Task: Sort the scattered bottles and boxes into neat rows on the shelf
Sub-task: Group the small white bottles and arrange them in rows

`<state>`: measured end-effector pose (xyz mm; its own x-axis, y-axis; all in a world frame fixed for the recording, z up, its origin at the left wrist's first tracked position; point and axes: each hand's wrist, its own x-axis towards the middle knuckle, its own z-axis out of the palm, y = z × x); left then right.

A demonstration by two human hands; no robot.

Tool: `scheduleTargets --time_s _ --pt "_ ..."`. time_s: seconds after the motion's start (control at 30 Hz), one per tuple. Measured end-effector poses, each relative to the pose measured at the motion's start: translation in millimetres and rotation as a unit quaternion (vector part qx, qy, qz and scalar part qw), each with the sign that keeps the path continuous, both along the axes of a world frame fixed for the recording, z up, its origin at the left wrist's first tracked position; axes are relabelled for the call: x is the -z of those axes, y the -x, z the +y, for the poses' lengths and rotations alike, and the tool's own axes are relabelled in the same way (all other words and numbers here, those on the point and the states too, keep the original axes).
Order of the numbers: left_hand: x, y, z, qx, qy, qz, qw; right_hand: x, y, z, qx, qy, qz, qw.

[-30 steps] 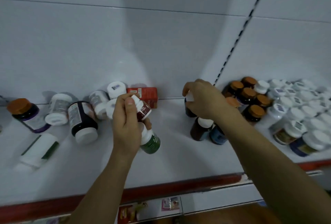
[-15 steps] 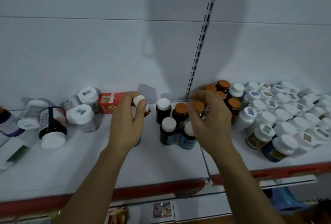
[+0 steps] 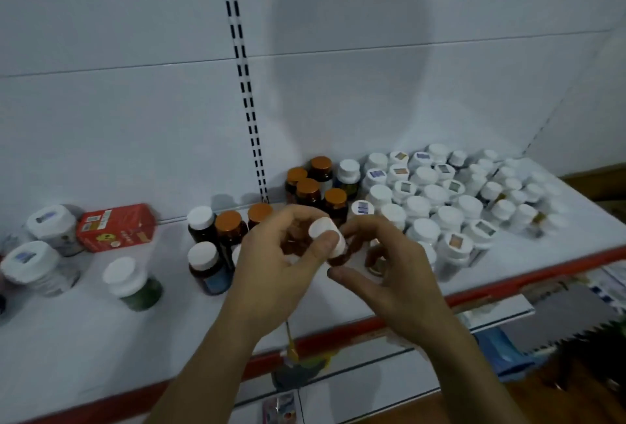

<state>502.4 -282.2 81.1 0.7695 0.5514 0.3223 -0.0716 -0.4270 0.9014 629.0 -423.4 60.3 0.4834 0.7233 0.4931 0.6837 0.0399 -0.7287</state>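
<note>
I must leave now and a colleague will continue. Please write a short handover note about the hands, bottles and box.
Left hand pinches a small brown bottle by its white cap, above the shelf. Right hand curls beside it; contact unclear.
Done: white-capped bottles in rows on the right, orange-capped bottles grouped at the back.
To do: place the held bottle; line up the green bottle, red box and white jars on the left.

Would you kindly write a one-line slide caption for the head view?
Left hand grips a white-capped bottle over the shelf, right hand beside it, near sorted bottle rows.
</note>
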Motion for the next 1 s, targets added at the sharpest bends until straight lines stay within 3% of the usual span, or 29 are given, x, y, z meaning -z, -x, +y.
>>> scheduleTargets --time_s 0.1,0.17,0.23,0.27,0.33,0.37,0.4,0.5,0.63,0.73,0.87,1.0 --pt "-2.0 -6.2 -15.0 0.006 0.026 -0.002 1.0 5.4 -16.9 -13.8 0.032 -0.005 0.027 0.999" --pt "-0.7 12.3 -3.3 -0.103 -0.061 -0.043 0.992 8.6 -23.7 -14.5 0.001 -0.002 0.068 0.998" --pt "11.8 45.8 29.2 -0.304 -0.18 -0.02 0.935 11.6 -24.9 -5.3 -0.037 -0.006 0.088 0.995" --pt "21.2 64.1 49.6 -0.398 -0.193 0.041 0.896 13.2 -23.6 2.5 -0.054 -0.008 0.095 0.994" --pt "38.5 94.4 81.6 -0.488 -0.113 0.209 0.84 15.7 -18.0 23.0 -0.085 -0.012 0.105 0.991" --pt "48.2 104.6 91.3 -0.479 -0.066 0.261 0.836 16.3 -14.3 35.2 -0.1 -0.011 0.105 0.989" --pt "56.4 111.3 96.7 -0.448 -0.037 0.267 0.853 16.0 -9.6 48.3 -0.115 -0.01 0.11 0.987" --pt "71.3 117.4 91.2 -0.393 -0.019 0.159 0.906 10.7 6.1 82.8 -0.164 -0.002 0.148 0.975" --pt "52.6 111.1 66.6 -0.427 -0.013 -0.02 0.904 5.2 14.4 104.7 -0.165 -0.006 0.145 0.976" --pt "15.7 90.6 36.9 -0.335 -0.013 -0.131 0.933 4.0 5.4 94.2 -0.145 -0.033 0.178 0.973" --pt "-15.1 47.1 5.3 -0.154 -0.01 -0.122 0.981 8.8 -28.0 42.5 -0.043 -0.106 0.246 0.963" --pt "-20.4 -14.2 -9.0 -0.058 0.016 -0.084 0.995 10.1 -74.4 -24.8 0.063 -0.155 0.265 0.95"
